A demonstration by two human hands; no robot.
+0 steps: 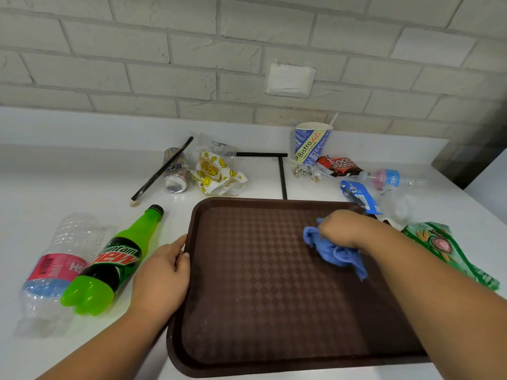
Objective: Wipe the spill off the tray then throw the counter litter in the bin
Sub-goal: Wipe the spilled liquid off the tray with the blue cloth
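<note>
1. Step in hand: the wipe, the first half of the task. The right hand (pixel 343 229) has its grip clamped on a bunched blue cloth (pixel 334 253) and presses it onto the far right part of the brown tray (pixel 247 311).
2. The left hand (pixel 162 278) steadies the tray at its left rim. Its thumb lies over the rim and its fingers are against the edge, so the grip looks closed on the tray.
3. The tray lies flat on the white counter (pixel 68 174), right in front of the person, with litter on three sides of it.
4. I cannot pick out a spill on the patterned surface. How much wiping is left is hard to judge.
5. Next move, as I judge it: sweep the cloth across the rest of the tray with the left hand bracing it. The litter comes after that.
6. The tray's long axis appears to run from the person toward the brick wall, with a short edge facing the wall. The wide lens makes this uncertain.
7. The green bottle (pixel 112 267) lies on its side left of the tray. Its cap points away and to the right, and its base points toward the person.
8. A clear bottle (pixel 55 270) lies close along the green bottle's left side.
9. Beyond the tray are a can (pixel 175 174) on its side, a smiley wrapper (pixel 216 174) and an upright paper cup (pixel 311 144). A green packet (pixel 444 245) lies to the right.
10. No bin is in view, so it must be found before the litter can go in.
</note>
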